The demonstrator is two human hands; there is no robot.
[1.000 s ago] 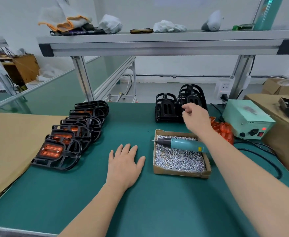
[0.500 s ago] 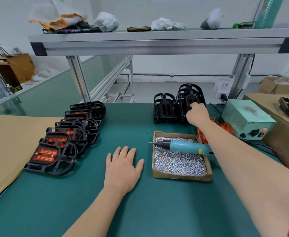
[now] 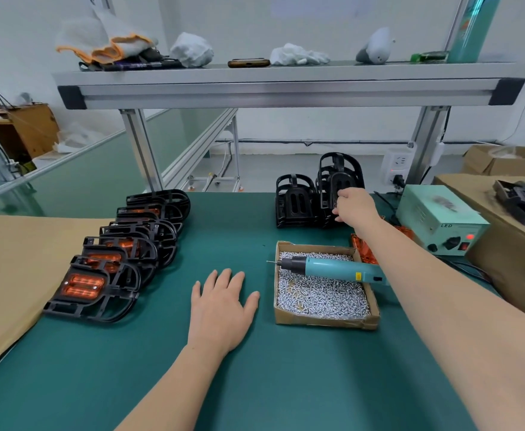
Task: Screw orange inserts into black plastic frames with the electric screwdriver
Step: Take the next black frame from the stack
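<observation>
Left hand (image 3: 220, 306) flat on green mat (image 3: 255, 384), centre of frame, fingers straight and spread, holding nothing. Right hand (image 3: 352, 208) out at upper right of centre, my fingers curled on edge of black frame (image 3: 338, 181) standing in stack there. Screwdriver (image 3: 332, 269) lies across box of screws (image 3: 323, 323), tip pointing left. Orange inserts (image 3: 362, 250) just right of box, partly hidden behind my forearm. Finished frames (image 3: 115, 265), orange inside, overlap in row along left. Power unit (image 3: 438, 219) at right, red light on.
</observation>
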